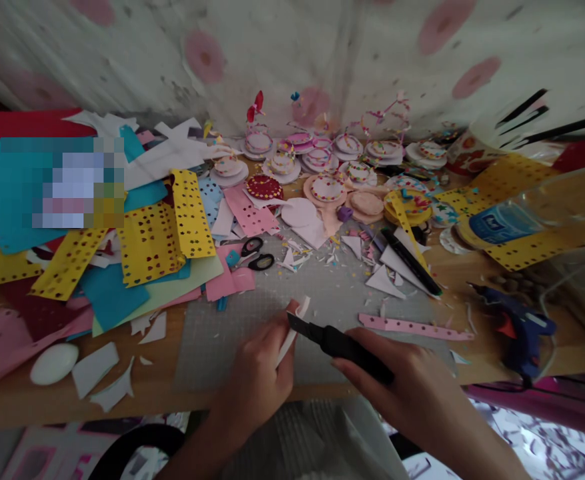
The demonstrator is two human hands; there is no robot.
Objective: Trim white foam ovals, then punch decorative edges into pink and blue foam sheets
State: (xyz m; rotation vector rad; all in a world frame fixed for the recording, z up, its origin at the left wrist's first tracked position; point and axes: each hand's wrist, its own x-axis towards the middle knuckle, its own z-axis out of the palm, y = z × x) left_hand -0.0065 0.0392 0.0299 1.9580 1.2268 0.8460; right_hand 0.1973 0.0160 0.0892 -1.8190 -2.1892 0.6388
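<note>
My left hand [259,370] is closed on a thin white foam strip [295,327] held over the near edge of the grey cutting mat [322,287]. My right hand [412,387] grips a black utility knife [342,343], its blade tip touching the white strip beside my left thumb. Both hands hover just above the table's front edge.
Punched yellow, teal and pink foam sheets [147,243] pile up at the left. Black scissors [255,253], a black marker [411,262], a pink punched strip [415,328] and a blue glue gun [519,330] lie around the mat. Several small decorated foam cakes [322,157] stand at the back.
</note>
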